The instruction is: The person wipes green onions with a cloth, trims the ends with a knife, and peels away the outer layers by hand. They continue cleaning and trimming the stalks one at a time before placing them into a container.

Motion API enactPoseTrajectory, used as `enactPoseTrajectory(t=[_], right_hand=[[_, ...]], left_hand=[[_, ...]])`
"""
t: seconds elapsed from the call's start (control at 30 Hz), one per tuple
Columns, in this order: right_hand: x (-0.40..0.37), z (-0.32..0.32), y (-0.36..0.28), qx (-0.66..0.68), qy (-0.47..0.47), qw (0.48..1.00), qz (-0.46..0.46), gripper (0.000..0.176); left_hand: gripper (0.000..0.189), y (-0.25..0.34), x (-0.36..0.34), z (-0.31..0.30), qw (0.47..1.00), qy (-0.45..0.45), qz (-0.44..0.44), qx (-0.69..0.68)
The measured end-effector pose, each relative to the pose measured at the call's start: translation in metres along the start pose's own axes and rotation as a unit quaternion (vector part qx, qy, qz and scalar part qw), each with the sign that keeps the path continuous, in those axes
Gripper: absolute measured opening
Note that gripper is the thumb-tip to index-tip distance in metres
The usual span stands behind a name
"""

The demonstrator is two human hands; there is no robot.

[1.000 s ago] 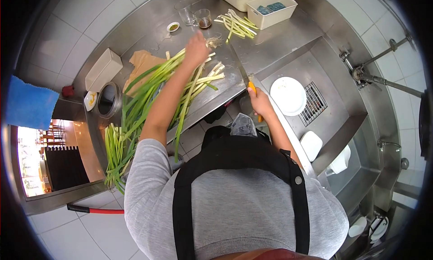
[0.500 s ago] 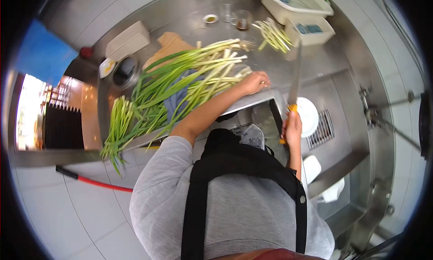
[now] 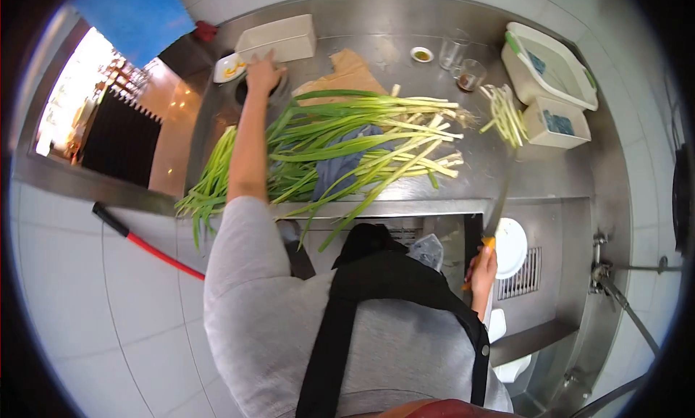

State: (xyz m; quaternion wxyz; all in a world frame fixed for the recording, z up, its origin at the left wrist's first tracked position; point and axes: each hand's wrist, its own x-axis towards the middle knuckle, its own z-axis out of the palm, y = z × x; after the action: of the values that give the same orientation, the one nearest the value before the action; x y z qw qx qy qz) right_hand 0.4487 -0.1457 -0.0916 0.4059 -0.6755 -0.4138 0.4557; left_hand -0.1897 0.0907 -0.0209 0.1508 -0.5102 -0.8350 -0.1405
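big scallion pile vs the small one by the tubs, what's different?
The big pile holds many long stalks with dark green leaves, fanned across the counter and overhanging its front edge. The small pile is a few short, pale pieces, bunched beside the white tub. Both lie on steel, and neither hand touches them: the left hand is by the small dish, the right hand grips the knife.
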Motion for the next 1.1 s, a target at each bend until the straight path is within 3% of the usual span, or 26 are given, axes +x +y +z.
enactPoseTrajectory(t=[0.03, 0.1, 0.17, 0.3, 0.4, 0.47, 0.5, 0.6, 0.67, 0.7, 0.77, 0.8, 0.87, 0.93, 1.03, 1.1], right_hand=[[0.002, 0.005, -0.014, -0.018, 0.002, 1.0, 0.006, 0.035], [0.016, 0.009, -0.026, -0.071, 0.021, 0.997, -0.017, 0.033], [0.037, 0.014, -0.021, -0.12, 0.046, 0.989, -0.073, 0.032], [0.073, 0.019, -0.02, -0.212, 0.1, 0.964, -0.125, 0.032], [0.075, 0.031, -0.044, -0.221, 0.101, 0.964, -0.109, 0.033], [0.073, 0.039, -0.061, -0.287, 0.123, 0.942, -0.125, 0.036], [0.065, 0.044, -0.081, -0.294, 0.108, 0.948, -0.065, 0.043], [0.065, 0.041, -0.084, -0.319, 0.103, 0.94, -0.057, 0.042], [0.065, 0.028, -0.082, -0.323, 0.107, 0.938, -0.058, 0.042], [0.064, 0.022, -0.079, -0.324, 0.107, 0.938, -0.061, 0.042], [0.062, 0.013, -0.074, -0.323, 0.111, 0.938, -0.054, 0.041], [0.061, 0.008, -0.07, -0.323, 0.116, 0.938, -0.047, 0.041], [0.059, 0.001, -0.065, -0.306, 0.113, 0.944, -0.039, 0.04], [0.059, -0.004, -0.05, -0.279, 0.124, 0.95, -0.065, 0.04], [0.054, -0.009, -0.045, -0.225, 0.108, 0.966, -0.068, 0.037], [0.051, -0.015, -0.041, -0.195, 0.097, 0.973, -0.079, 0.032]], left_hand=[[0.062, 0.01, -0.011, -0.01, 0.997, 0.037, 0.035, -0.051], [0.056, 0.036, -0.033, -0.009, 0.986, 0.026, 0.103, -0.127], [0.051, 0.086, -0.071, -0.007, 0.948, -0.069, 0.215, -0.223], [0.05, 0.198, -0.149, -0.011, 0.864, -0.155, 0.381, -0.29], [0.061, 0.257, -0.174, 0.025, 0.863, -0.184, 0.401, -0.245], [0.072, 0.284, -0.185, 0.039, 0.892, -0.135, 0.403, -0.153], [0.072, 0.289, -0.189, 0.04, 0.889, -0.137, 0.408, -0.155], [0.076, 0.301, -0.19, 0.037, 0.894, -0.186, 0.39, -0.116], [0.066, 0.293, -0.165, 0.029, 0.892, -0.316, 0.311, -0.087], [0.066, 0.287, -0.157, 0.038, 0.892, -0.315, 0.313, -0.087], [0.054, 0.283, -0.148, 0.058, 0.941, -0.195, 0.276, -0.024], [0.054, 0.294, -0.145, 0.049, 0.943, -0.193, 0.271, -0.025], [0.042, 0.325, -0.143, 0.021, 0.924, -0.128, 0.328, -0.146], [0.035, 0.369, -0.141, 0.028, 0.876, -0.146, 0.39, -0.244], [0.032, 0.424, -0.147, 0.078, 0.881, -0.167, 0.349, -0.272], [0.028, 0.439, -0.152, 0.105, 0.877, -0.122, 0.454, -0.099]])
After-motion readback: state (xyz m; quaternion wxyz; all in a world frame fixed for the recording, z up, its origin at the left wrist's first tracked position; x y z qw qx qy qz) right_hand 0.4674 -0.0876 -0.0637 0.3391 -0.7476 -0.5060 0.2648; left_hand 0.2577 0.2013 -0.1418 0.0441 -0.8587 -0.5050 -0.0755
